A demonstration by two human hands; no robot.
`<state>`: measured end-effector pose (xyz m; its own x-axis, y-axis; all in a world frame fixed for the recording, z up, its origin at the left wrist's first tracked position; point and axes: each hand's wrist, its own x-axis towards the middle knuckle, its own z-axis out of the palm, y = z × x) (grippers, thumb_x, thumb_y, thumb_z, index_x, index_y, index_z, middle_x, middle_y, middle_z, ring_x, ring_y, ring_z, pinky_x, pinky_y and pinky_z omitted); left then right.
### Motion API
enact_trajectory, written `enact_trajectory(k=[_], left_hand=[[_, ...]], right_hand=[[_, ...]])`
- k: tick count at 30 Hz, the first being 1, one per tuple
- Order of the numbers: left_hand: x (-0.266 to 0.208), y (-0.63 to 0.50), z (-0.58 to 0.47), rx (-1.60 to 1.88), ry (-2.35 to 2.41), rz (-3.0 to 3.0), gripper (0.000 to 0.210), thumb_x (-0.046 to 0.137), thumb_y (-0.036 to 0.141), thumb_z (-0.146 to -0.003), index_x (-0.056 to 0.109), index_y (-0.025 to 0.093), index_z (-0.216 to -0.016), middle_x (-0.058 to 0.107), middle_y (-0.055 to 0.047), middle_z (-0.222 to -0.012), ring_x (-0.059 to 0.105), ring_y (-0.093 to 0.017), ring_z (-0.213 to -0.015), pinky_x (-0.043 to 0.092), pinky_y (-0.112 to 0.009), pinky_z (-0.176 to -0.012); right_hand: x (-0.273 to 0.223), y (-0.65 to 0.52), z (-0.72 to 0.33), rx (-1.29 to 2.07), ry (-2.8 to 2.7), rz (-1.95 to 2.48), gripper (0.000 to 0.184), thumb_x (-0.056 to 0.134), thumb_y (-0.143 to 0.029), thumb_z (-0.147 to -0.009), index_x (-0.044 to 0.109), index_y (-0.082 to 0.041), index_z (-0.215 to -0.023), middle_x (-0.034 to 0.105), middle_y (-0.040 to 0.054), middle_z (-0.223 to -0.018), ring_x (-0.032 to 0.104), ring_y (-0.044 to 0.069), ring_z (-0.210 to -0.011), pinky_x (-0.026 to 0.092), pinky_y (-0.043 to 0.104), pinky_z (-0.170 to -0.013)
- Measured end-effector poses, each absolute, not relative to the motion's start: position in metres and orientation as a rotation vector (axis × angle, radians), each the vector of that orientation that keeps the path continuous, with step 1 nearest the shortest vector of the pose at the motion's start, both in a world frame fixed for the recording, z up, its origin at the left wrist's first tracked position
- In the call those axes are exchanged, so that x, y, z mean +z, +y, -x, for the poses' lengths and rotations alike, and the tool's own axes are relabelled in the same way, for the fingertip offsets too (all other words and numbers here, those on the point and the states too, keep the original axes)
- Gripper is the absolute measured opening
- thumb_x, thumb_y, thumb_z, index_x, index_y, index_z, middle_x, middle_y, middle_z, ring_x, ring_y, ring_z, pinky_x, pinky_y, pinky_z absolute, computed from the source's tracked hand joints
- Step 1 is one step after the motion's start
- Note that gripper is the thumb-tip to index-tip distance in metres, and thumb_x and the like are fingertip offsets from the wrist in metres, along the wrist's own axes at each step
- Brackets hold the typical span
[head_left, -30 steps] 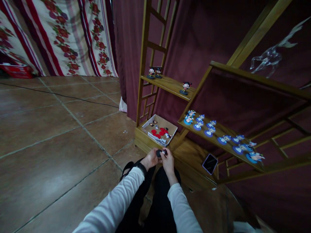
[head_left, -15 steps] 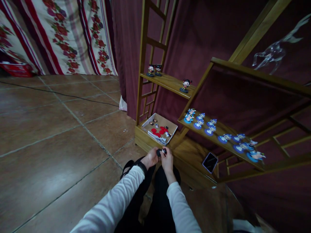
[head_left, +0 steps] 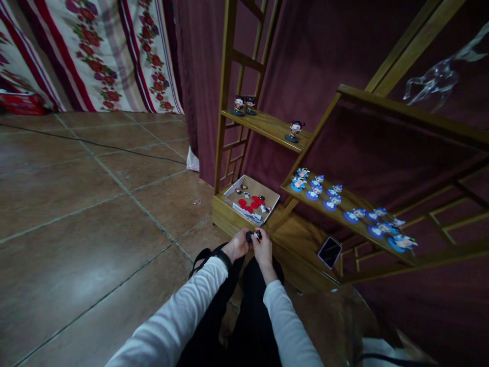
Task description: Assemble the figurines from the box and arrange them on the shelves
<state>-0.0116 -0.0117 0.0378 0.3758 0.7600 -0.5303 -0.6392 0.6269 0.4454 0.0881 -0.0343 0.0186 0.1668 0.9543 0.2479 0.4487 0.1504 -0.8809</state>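
Above my knees, my two hands meet around a small black-and-white figurine (head_left: 256,235) with a dark round base. My left hand (head_left: 239,244) is closed on the dark base side. My right hand (head_left: 263,248) pinches the figure side; the fingers hide much of it. Just beyond the hands, a shallow open cardboard box (head_left: 270,194) sits on the low wooden ledge. Inside it lie several red discs (head_left: 255,202) and small figure parts (head_left: 244,187).
On the upper shelf (head_left: 267,125) stand three dark-haired figurines (head_left: 295,131). Several blue-and-white figurines (head_left: 332,203) line the slanted-looking shelf at right. A phone (head_left: 329,252) lies on the low ledge. A clear horse ornament (head_left: 435,81) is at upper right. A cable (head_left: 95,146) crosses the tiled floor.
The view has shifted slightly. Both hands stay together on the figurine, with only a small shift of the fingers.
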Motion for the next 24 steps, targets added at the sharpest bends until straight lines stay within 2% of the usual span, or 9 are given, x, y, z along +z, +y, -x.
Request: enact_trajectory(k=[14,19,24], left_hand=[[0.028,-0.009,0.007,0.986,0.851,-0.177,0.015,0.044,0.018,-0.077,0.048,0.017,-0.063,0.053,-0.001,-0.05,0.051,-0.012,-0.043,0.04,-0.022,-0.042],[0.026,-0.009,0.009,0.942,0.846,-0.235,0.02,0.041,0.023,-0.08,0.048,0.016,-0.062,0.052,-0.002,-0.048,0.048,-0.013,-0.039,0.039,-0.024,-0.039],[0.027,-0.008,0.014,0.924,0.82,-0.244,0.021,0.038,0.017,-0.083,0.05,0.014,-0.066,0.053,-0.003,-0.05,0.05,-0.012,-0.04,0.042,-0.023,-0.042]], right_hand=[[0.021,-0.036,-0.083,0.614,-1.406,1.435,0.026,0.054,-0.024,-0.072,0.061,-0.025,-0.098,0.064,0.0063,-0.1,0.058,0.021,-0.092,0.043,0.034,-0.085],[0.016,-0.032,-0.086,0.63,-1.368,1.484,0.031,0.056,-0.025,-0.07,0.06,-0.024,-0.101,0.065,0.0053,-0.1,0.059,0.021,-0.09,0.044,0.034,-0.085],[0.011,-0.029,-0.087,0.672,-1.326,1.499,0.035,0.055,-0.028,-0.07,0.059,-0.024,-0.105,0.066,0.004,-0.096,0.061,0.02,-0.087,0.046,0.033,-0.081]])
